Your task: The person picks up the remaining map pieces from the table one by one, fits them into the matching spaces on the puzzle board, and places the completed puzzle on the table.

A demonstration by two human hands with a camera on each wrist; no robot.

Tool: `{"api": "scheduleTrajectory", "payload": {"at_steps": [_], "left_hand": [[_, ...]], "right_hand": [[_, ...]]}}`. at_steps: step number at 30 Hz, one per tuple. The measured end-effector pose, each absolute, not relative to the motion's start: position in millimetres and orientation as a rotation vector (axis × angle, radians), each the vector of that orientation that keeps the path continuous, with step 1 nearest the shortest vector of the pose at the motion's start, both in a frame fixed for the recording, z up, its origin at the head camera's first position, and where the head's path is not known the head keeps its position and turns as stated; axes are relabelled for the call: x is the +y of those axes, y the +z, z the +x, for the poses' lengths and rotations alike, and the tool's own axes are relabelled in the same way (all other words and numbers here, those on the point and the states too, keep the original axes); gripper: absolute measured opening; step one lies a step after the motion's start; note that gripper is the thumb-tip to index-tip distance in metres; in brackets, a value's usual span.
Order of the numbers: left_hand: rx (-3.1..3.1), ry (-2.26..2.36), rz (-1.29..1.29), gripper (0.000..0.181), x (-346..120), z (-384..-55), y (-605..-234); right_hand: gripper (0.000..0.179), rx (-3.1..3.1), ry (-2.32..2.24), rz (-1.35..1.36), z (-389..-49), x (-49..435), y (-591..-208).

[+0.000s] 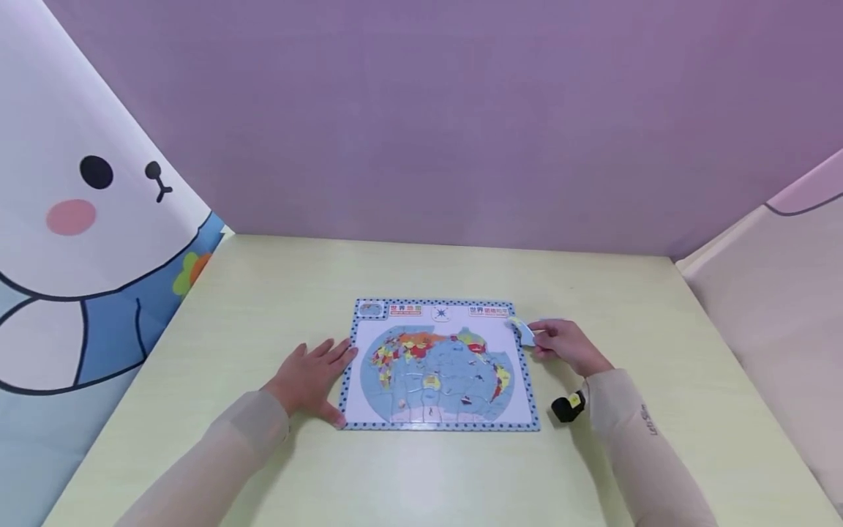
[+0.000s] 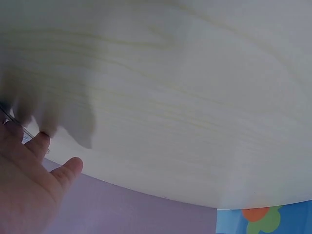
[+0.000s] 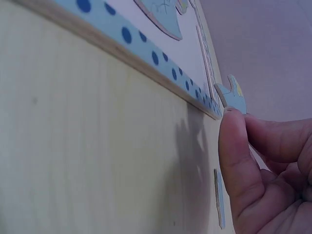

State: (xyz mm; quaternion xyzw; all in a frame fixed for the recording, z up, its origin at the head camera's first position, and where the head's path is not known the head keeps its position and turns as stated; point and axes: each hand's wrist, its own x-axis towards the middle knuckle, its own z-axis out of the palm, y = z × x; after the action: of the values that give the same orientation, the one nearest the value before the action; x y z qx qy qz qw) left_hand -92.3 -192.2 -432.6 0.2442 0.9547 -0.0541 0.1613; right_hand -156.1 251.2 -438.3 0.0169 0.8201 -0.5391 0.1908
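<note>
A world map jigsaw puzzle (image 1: 440,377) lies flat on the table in a blue-dotted frame, white backing showing along the top and upper right of the map. My left hand (image 1: 312,382) rests spread at the board's left edge, fingertips on the frame; in the left wrist view the left hand (image 2: 29,180) hides most of the board. Between thumb and finger, my right hand (image 1: 565,345) pinches a blue puzzle piece (image 1: 523,332) at the board's upper right. That puzzle piece (image 3: 233,97) is raised and tilted in the right wrist view, above the right hand (image 3: 265,170).
A second loose puzzle piece (image 3: 219,199) lies on the table beside the right hand. A small black wrist camera (image 1: 568,407) sits by the right cuff. A purple backdrop (image 1: 428,132) stands behind the table (image 1: 421,476), and a cartoon-printed cloth (image 1: 72,293) hangs at left.
</note>
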Motion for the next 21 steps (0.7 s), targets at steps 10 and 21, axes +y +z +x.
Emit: {"api": "scheduleTrajectory", "payload": {"at_steps": [10, 21], "left_hand": [[2.735, -0.143, 0.687, 0.114, -193, -92, -432], [2.709, -0.177, 0.667, 0.114, -190, -91, -428]], "right_hand": [[0.037, 2.303, -1.514, 0.018, -162, 238, -438], [0.038, 2.256, -1.518, 0.033, -163, 230, -441]]}}
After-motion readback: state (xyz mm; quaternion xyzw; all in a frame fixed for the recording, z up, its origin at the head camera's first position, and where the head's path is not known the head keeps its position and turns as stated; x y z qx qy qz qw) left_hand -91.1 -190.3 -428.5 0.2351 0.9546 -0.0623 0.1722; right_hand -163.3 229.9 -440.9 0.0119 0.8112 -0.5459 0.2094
